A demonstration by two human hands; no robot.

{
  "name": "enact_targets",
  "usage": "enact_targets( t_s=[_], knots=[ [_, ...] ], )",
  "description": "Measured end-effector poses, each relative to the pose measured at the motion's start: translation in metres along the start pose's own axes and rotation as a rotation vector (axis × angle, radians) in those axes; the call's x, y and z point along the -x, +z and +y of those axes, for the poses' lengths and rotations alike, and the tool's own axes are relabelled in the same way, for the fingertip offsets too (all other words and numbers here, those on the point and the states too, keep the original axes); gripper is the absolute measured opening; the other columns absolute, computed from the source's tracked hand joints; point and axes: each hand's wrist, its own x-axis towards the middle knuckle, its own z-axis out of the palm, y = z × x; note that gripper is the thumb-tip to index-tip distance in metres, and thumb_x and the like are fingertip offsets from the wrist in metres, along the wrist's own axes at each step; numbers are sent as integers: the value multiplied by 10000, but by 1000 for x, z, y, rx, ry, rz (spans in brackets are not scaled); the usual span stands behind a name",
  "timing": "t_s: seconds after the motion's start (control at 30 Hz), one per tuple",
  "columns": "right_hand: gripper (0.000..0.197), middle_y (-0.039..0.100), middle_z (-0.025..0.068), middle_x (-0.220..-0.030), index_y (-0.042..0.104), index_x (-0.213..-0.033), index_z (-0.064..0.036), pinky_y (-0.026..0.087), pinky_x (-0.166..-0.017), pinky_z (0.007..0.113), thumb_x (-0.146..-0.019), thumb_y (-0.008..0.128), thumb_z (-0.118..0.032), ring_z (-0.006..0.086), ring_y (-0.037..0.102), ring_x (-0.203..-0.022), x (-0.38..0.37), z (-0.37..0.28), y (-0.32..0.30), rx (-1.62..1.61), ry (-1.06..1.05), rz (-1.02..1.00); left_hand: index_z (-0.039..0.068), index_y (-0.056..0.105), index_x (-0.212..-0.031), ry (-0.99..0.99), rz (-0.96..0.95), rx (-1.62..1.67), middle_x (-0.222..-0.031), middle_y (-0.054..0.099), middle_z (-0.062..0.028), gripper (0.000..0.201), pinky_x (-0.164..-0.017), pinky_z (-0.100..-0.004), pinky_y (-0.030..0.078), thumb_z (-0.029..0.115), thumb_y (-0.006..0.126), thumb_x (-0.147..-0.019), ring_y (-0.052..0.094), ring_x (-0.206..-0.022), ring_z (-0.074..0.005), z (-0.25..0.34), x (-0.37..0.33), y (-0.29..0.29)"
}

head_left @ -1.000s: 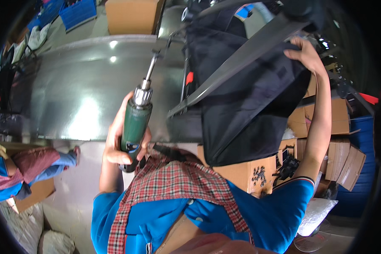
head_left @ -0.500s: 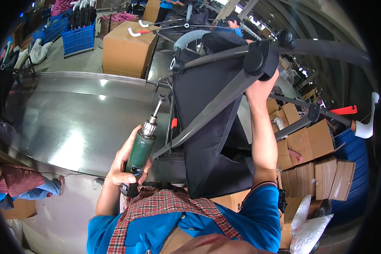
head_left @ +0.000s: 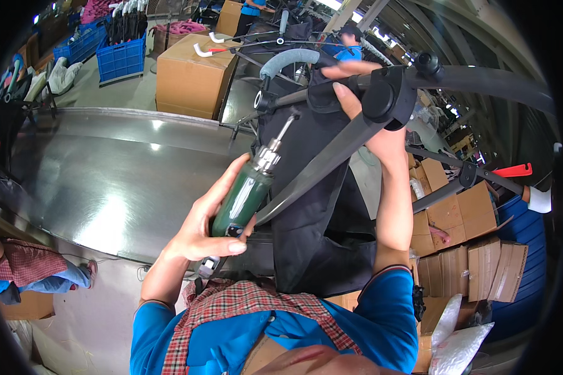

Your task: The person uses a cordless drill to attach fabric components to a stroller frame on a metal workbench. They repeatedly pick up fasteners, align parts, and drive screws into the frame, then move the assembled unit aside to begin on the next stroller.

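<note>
My left hand [head_left: 200,228] is wrapped round a green power screwdriver [head_left: 241,200]. Its metal bit points up and right, in front of a black fabric panel [head_left: 300,231]. The panel hangs on a dark grey tubular frame, perhaps a stroller's [head_left: 322,165]. My right hand [head_left: 350,103] reaches up behind the frame's black plastic joint [head_left: 381,100]. Its thumb and fingers close round the fabric-covered tube left of that joint; the palm is partly hidden. A grey foam-covered handle [head_left: 288,60] curves beyond the tube.
A shiny metal table [head_left: 125,181] stretches to the left. Behind it stand a large cardboard box [head_left: 187,81] and a blue crate [head_left: 120,59]. Cartons [head_left: 441,275] are stacked at the right. Other people work at the back [head_left: 350,50] and at the lower left [head_left: 31,269].
My left hand has brought the screwdriver up and right, nearer the frame. On the tube, my right hand's fingers and thumb have come into view left of the joint.
</note>
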Motion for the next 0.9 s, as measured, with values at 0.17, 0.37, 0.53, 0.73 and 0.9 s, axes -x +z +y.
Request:
enact_targets(
  t_s=[0.17,0.37,0.53,0.73,0.9],
  knots=[
    [257,730,152,-1035,643,-1114,45,553,-876,325,-863,694,33,191,695,-977,7,-5,-21,259,-95,-63,69,139,-1588,50,-86,-176,-1269,548,-80,1122,-799,-276,493,64,830,-704,588,-873,-123,14,-24,12],
    [362,739,89,-1083,700,-984,-12,566,-821,330,-631,765,37,246,722,-968,6,8,-27,161,-134,-62,81,182,-1583,101,-127,-329,-1384,495,-77,1108,-806,-266,494,84,857,-704,568,-903,-107,20,-41,22],
    [296,709,182,-1096,613,-1178,63,542,-901,336,-885,584,87,206,675,-1040,8,1,-29,244,-149,-147,69,193,-1578,149,-90,-438,-1419,494,-107,1090,-850,-276,492,94,854,-711,583,-967,-123,19,-47,29],
    [300,706,174,-1120,606,-1198,55,544,-890,331,-902,563,72,195,674,-1030,10,1,-29,274,-160,-156,52,204,-1572,207,-33,-511,-1457,487,-140,1047,-1018,-295,409,48,810,-718,559,-1187,-179,21,-46,42],
    [361,728,87,-1090,687,-1059,-30,560,-800,337,-706,751,12,277,712,-957,15,5,-25,217,-103,-74,55,211,-1572,160,29,-433,-1357,553,-128,1015,-909,-254,456,10,774,-729,574,-1059,-124,27,-52,50]
  ],
)
